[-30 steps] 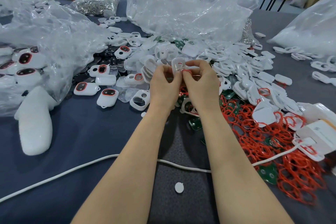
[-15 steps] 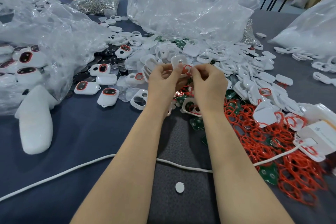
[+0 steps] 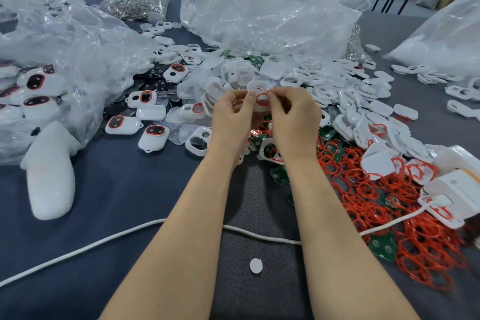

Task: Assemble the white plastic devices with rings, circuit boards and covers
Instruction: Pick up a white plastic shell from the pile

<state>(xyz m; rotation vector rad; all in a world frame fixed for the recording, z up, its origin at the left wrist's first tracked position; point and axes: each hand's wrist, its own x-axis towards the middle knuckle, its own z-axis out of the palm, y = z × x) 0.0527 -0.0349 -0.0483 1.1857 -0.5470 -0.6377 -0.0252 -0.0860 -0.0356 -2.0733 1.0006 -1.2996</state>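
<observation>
Holding white shell [image 3: 255, 86] with red ring [image 3: 261, 95] | left hand [image 3: 232, 114] pinches it | right hand [image 3: 296, 117] pinches it

Grey table [image 3: 109, 202]: white cable [image 3: 78, 251], red rings [image 3: 389, 202], white casings [image 3: 345, 101], plastic bags [image 3: 259, 15].

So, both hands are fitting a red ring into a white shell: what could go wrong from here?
1. The red ring looks only partly seated in the white shell; pinched by left hand and right hand, it may twist or pop out.
2. Dropped, either part could vanish among the loose shells and ring pile below.
</observation>
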